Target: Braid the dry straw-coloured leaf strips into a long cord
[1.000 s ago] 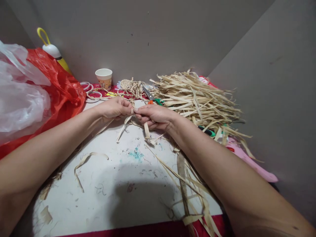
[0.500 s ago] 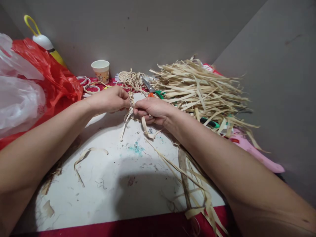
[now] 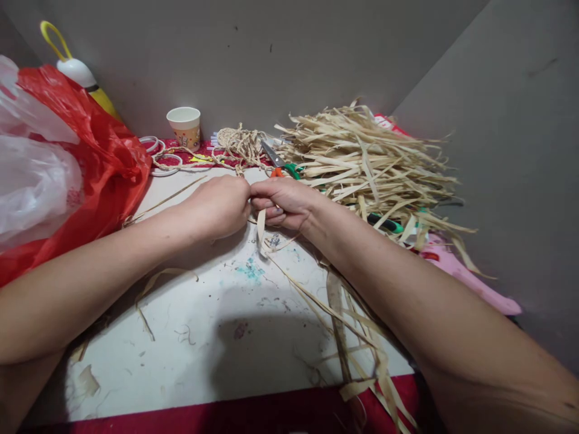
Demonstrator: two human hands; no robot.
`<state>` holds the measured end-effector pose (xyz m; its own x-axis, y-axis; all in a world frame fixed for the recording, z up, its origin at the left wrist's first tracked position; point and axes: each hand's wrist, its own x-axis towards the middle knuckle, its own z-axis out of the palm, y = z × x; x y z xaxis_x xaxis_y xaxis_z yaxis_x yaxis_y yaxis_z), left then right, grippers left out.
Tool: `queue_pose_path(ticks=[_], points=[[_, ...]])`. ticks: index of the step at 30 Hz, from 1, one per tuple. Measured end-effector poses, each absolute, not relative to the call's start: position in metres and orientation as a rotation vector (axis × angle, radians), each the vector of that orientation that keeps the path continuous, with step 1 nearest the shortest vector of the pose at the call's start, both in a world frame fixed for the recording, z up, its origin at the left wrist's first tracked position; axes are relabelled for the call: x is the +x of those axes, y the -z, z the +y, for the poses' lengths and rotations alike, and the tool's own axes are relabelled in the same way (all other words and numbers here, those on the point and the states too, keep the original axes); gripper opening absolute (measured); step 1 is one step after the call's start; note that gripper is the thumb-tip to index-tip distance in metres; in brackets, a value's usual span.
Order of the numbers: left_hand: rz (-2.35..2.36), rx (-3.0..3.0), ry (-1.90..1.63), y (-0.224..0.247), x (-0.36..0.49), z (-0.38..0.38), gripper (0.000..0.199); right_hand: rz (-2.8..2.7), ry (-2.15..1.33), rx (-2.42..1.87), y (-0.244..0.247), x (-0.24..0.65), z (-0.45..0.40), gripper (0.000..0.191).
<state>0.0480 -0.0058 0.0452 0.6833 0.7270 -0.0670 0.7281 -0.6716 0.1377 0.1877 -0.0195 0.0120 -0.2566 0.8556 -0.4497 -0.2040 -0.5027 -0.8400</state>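
My left hand (image 3: pixel 224 205) is closed, with its back towards me, and meets my right hand at the middle of the white board (image 3: pixel 181 337). What its fingers grip is hidden. My right hand (image 3: pixel 283 204) pinches a pale straw strip (image 3: pixel 261 226), whose loose end hangs below the fingers. Just beyond both hands, a braided straw cord (image 3: pixel 239 170) runs back to a coiled, braided bundle (image 3: pixel 237 143). Long loose strips (image 3: pixel 316 303) lie on the board below my right hand and under my right forearm.
Scissors (image 3: pixel 275 160) lie behind my right hand, beside a large straw pile (image 3: pixel 371 163). A paper cup (image 3: pixel 185 129) stands at the back. Red and white plastic bags (image 3: pixel 99 150) and a yellow bottle (image 3: pixel 103 101) are at left. A pink object (image 3: pixel 470 280) lies right.
My left hand has turned over and moved slightly down and right, covering the strip ends that hung between the hands. My right hand has barely shifted.
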Motion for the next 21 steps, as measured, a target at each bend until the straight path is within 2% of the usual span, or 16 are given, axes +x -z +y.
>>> queue_pose_path(ticks=[5,10,15,17,21], points=[[1.135,2.701,0.079,-0.044,0.051,-0.019,0.009,-0.893,-1.8,-1.278,-0.012,0.188,-0.019,0.029],[0.809,2.402,0.213,-0.077,0.035,-0.014,0.022,-0.917,-1.871,-1.211,-0.013,0.193,-0.017,0.027],[1.06,2.022,-0.342,-0.073,0.024,0.025,0.017,-0.901,-1.948,-1.158,-0.014,0.196,-0.016,0.012],[1.088,1.847,-0.366,-0.058,0.026,0.033,0.016,-0.888,-1.94,-1.17,-0.014,0.196,-0.016,0.011],[0.943,1.564,-0.324,-0.037,0.035,0.029,0.027,-0.903,-1.927,-1.171,-0.013,0.197,-0.015,0.009]])
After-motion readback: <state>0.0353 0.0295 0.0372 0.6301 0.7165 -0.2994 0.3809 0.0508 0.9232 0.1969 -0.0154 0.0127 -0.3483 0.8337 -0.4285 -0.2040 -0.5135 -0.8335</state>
